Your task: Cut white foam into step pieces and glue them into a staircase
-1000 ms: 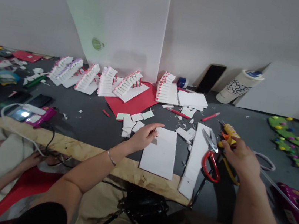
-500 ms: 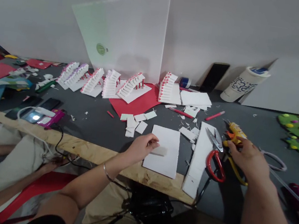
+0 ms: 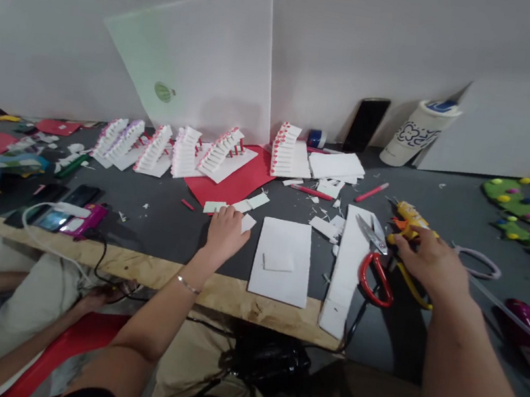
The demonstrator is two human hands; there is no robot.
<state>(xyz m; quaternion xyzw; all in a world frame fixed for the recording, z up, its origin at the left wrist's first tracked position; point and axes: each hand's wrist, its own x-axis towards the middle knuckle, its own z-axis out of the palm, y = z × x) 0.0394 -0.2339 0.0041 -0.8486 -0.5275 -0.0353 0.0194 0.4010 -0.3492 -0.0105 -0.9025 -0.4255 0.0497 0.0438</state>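
One card (image 3: 278,263) is now lying on the white board (image 3: 286,238), freeing the left hand (image 3: 226,232), which is reaching loose cards (image 3: 244,206), grip unclear, while the right hand (image 3: 429,263) is gripping the glue gun (image 3: 410,215).

Only view: from my head, above and behind my bare fingers (image 3: 228,216), facing forward and down, fairly near; covers dark grey flat tabletop (image 3: 156,225) around them, pale grey upright partition (image 3: 348,45) beyond.
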